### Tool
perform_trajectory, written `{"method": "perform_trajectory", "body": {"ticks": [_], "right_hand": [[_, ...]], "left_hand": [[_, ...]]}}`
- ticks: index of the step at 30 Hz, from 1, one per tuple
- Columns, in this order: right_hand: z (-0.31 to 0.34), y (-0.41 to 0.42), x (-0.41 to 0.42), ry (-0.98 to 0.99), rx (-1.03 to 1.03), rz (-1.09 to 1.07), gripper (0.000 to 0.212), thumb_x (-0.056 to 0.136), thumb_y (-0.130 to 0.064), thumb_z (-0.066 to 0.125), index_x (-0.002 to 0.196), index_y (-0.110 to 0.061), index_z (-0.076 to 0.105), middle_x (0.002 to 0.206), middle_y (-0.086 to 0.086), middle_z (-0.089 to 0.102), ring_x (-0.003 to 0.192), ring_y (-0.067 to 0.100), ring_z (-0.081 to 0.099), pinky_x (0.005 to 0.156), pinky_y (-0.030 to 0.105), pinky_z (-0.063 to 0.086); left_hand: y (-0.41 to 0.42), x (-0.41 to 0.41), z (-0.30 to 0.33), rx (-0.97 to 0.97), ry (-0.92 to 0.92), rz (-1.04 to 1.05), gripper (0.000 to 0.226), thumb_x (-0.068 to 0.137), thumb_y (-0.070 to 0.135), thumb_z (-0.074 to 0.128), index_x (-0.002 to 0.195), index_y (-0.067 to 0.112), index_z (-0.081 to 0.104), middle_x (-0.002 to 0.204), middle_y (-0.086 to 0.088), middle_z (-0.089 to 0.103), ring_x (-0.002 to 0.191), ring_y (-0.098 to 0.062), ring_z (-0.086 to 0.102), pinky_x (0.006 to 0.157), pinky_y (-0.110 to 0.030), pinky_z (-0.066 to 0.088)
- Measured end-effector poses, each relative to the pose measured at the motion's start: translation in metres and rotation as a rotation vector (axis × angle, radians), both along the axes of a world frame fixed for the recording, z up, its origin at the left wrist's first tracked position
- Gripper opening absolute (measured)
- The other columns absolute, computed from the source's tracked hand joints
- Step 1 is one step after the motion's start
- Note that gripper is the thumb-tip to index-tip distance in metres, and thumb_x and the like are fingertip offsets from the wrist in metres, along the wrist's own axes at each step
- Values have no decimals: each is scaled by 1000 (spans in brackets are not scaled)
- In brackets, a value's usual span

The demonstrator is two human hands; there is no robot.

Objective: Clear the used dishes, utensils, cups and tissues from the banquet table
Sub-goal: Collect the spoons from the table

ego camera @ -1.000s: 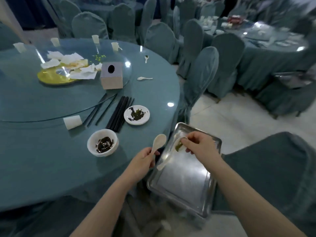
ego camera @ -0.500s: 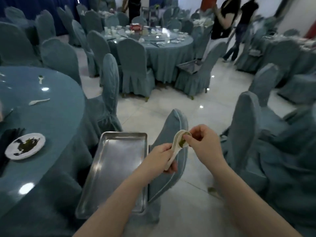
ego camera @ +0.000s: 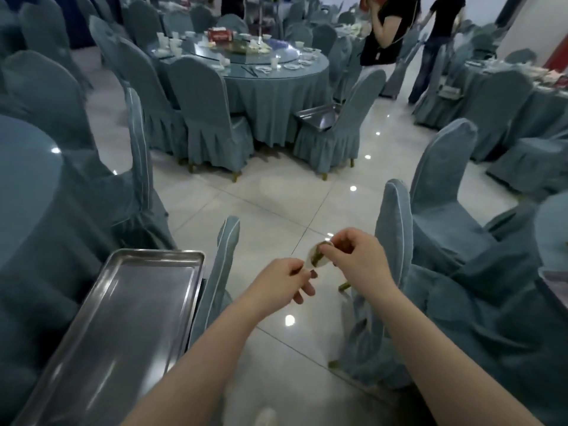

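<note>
spoon (ego camera: pixel 316 259) handle in left hand (ego camera: pixel 284 279) grip, right hand (ego camera: pixel 353 256) fingers at bowl

spoon (ego camera: pixel 315 259): white, green scrap in bowl | tray (ego camera: pixel 123 327) lower left: silver | chair covers (ego camera: pixel 212 124): plain grey-blue | tablecloth (ego camera: pixel 276 96) upper centre: grey-blue | floor (ego camera: pixel 267 204): pale glossy tiles | box (ego camera: pixel 220 34) top: red

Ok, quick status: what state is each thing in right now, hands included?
Left hand: pinches the spoon's handle.
Right hand: fingertips at the spoon's bowl, on the green scrap.
Spoon: held over the floor, green scrap in its bowl.
Steel tray: empty, resting beside a covered chair.
Far table: uncleared, dishes on it.
</note>
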State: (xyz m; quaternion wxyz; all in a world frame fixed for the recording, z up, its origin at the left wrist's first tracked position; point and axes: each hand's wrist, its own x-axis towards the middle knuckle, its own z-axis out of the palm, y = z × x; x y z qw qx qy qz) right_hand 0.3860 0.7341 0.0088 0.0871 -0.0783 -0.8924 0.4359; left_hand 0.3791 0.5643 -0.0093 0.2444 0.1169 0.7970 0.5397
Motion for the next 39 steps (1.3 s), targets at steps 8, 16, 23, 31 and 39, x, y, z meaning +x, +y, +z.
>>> {"method": "perform_trajectory", "body": {"ticks": [8, 16, 23, 31, 39], "right_hand": [[-10, 28, -174, -123, -93, 184, 17, 83, -47, 62, 84, -31, 64, 76, -10, 70, 68, 3, 65, 68, 27, 55], [-19, 41, -341, -293, -284, 309, 11, 92, -27, 58, 94, -19, 66, 84, -3, 74, 75, 12, 70, 68, 26, 53], [-41, -12, -510, -415, -283, 550, 13, 95, -30, 55, 98, -24, 66, 91, -8, 74, 83, 11, 70, 69, 23, 52], [-36, -133, -691, -465, -166, 965, 12, 94, -29, 56, 98, -28, 67, 88, -13, 74, 79, 6, 70, 72, 25, 55], [-21, -307, -753, -505, -155, 1328, 11, 95, -21, 57, 91, -24, 67, 83, -8, 73, 68, 1, 67, 72, 23, 54]], "left_hand": [[11, -148, -17, 244, -230, 360, 34, 84, 16, 61, 107, 38, 49, 87, 2, 76, 63, -13, 69, 53, -19, 51], [-26, -270, -12, 276, -187, 677, 32, 91, 10, 53, 109, 36, 45, 88, 1, 76, 55, -10, 62, 48, -20, 46], [-90, -365, -22, 310, -100, 1032, 36, 97, 6, 47, 131, 16, 47, 86, -7, 75, 51, -13, 58, 49, -24, 46], [-133, -450, -19, 370, -36, 1523, 26, 98, 3, 43, 109, 24, 53, 82, -8, 75, 44, -11, 53, 42, -20, 38], [-212, -468, -16, 334, 39, 1899, 26, 98, 12, 46, 117, 28, 52, 88, -4, 75, 50, -10, 57, 47, -23, 45]]}}
